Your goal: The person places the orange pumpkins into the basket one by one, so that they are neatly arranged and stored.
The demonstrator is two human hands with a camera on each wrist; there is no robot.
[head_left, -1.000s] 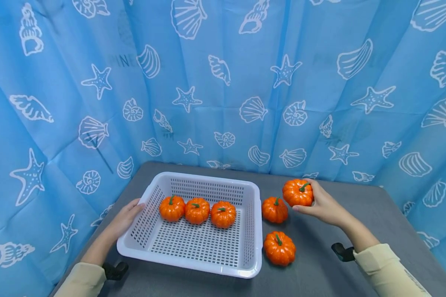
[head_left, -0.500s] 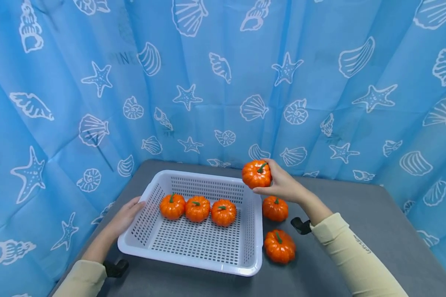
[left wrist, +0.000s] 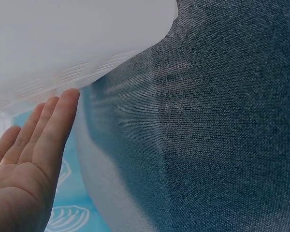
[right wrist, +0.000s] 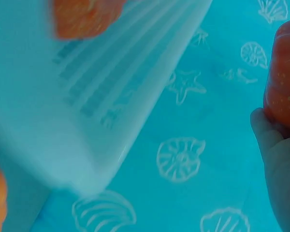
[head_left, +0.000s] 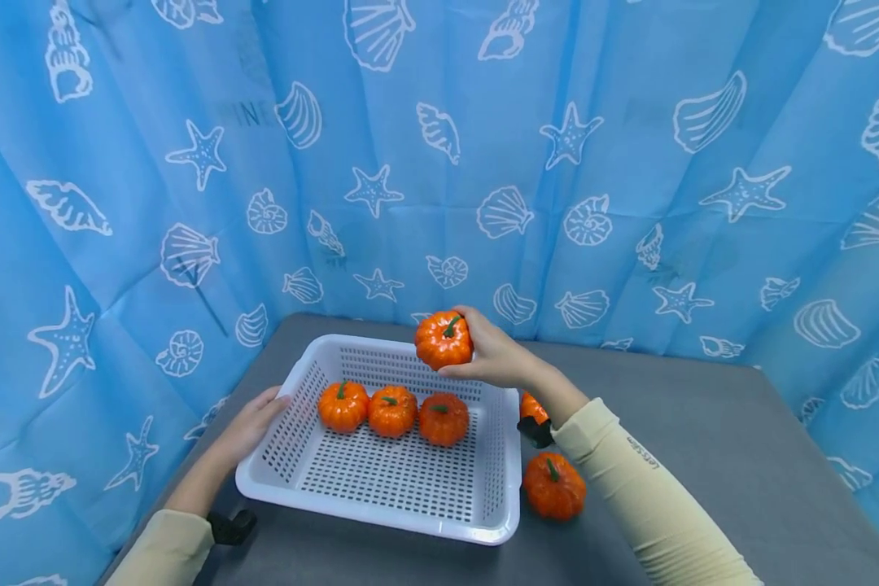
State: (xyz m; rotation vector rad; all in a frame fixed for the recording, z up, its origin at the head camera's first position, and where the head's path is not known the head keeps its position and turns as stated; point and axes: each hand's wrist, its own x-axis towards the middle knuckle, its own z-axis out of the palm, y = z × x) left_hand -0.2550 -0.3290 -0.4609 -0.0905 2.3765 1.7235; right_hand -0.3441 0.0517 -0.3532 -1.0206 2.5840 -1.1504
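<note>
My right hand (head_left: pixel 494 354) grips a small orange pumpkin (head_left: pixel 443 340) with a green stem, thumb below it, over the far side of a white plastic basket (head_left: pixel 381 525). Three similar pumpkins sit in a row inside; the middle one (head_left: pixel 391 412) lies between its two neighbours. The right wrist view has the held pumpkin (right wrist: pixel 285 77) at its right edge. At the basket's left end is my left hand (head_left: pixel 249 427). Its straight fingers (left wrist: pixel 58 123) reach up to the basket's outer wall (left wrist: pixel 87 34) in the left wrist view.
One pumpkin (head_left: pixel 555 487) rests on the grey tabletop (head_left: pixel 703 456) just right of the basket. Another pumpkin (head_left: pixel 531 407) behind it is mostly hidden by my right wrist. A blue curtain (head_left: pixel 439 163) with white shell and starfish prints hangs around the table.
My right hand has carried its pumpkin leftward, from above the table right of the basket to over the basket's far side. The left hand and the basket have stayed in place.
</note>
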